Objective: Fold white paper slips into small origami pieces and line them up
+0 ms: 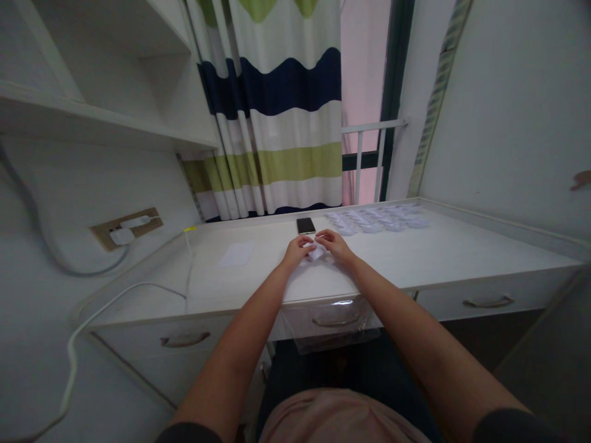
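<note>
— Across the back hung a fabric curtain banded in white, navy and green [295, 86], and in front of it stretched a long white bench [443, 249]. Now, the hands: how did they stand?

— Both were busy, right at the middle of the bench! The left hand [295, 251] had thumb and fingers pinched on a small white piece of creased paper [316, 253], gripping it from the left.

— And the right hand [338, 247]?

— Right in there too, fingers bent in and gripping that same piece near its upper edge, the fingertips too small to make out exactly. So the piece sat between the two hands, low over the bench; whether it touched the surface, I couldn't tell.

— What lay around them?

— Just beyond the hands, a flat black rectangular phone [305, 226]. And off to its right, what a spread: rows of small white folded-looking paper pieces [378, 218], packed close along the far side!

— The left end?

— One flat white rectangular sheet of paper [237, 254], well apart from the left hand. Farther left, a white plug [122, 236] sat at the wall, and clear plastic sheeting [323, 326] hung below the bench's front edge.
</note>
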Demonstrator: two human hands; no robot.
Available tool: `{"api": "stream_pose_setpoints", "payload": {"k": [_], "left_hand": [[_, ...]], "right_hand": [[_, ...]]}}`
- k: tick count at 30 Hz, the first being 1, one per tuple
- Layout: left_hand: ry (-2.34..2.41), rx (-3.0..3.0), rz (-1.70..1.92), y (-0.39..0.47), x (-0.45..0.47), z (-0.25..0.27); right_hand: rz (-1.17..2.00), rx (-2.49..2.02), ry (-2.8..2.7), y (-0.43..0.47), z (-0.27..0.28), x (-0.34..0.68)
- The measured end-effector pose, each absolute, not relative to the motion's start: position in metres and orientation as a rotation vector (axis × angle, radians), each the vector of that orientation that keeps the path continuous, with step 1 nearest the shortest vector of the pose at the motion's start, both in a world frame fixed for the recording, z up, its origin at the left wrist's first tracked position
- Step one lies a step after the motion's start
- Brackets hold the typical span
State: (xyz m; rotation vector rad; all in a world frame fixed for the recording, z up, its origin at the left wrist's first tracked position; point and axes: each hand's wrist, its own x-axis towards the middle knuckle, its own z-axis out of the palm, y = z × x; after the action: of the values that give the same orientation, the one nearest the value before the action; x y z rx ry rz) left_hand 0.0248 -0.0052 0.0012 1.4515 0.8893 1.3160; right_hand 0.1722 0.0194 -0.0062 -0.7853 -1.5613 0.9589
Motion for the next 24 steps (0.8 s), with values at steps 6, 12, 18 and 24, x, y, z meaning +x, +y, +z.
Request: {"api": "stream_pose_setpoints", "payload": {"k": [6, 12, 18, 24], "left_hand": [[0.941, 1.610, 1.286, -0.004, 0.026, -0.002], [1.003, 1.643, 1.199, 0.002, 0.025, -0.006], [0.990, 1.603, 1.235, 0.005, 0.023, -0.006], [0.926, 1.500, 1.237, 0.003, 0.023, -0.003]], "right_hand": [[0.992, -0.827, -1.610, 0.019, -0.005, 0.175], [0.922, -0.830, -1.615, 0.016, -0.001, 0.177], [0.908, -0.843, -1.620, 0.016, -0.001, 0.178], [0.863, -0.867, -1.578, 0.016, 0.000, 0.178]]}}
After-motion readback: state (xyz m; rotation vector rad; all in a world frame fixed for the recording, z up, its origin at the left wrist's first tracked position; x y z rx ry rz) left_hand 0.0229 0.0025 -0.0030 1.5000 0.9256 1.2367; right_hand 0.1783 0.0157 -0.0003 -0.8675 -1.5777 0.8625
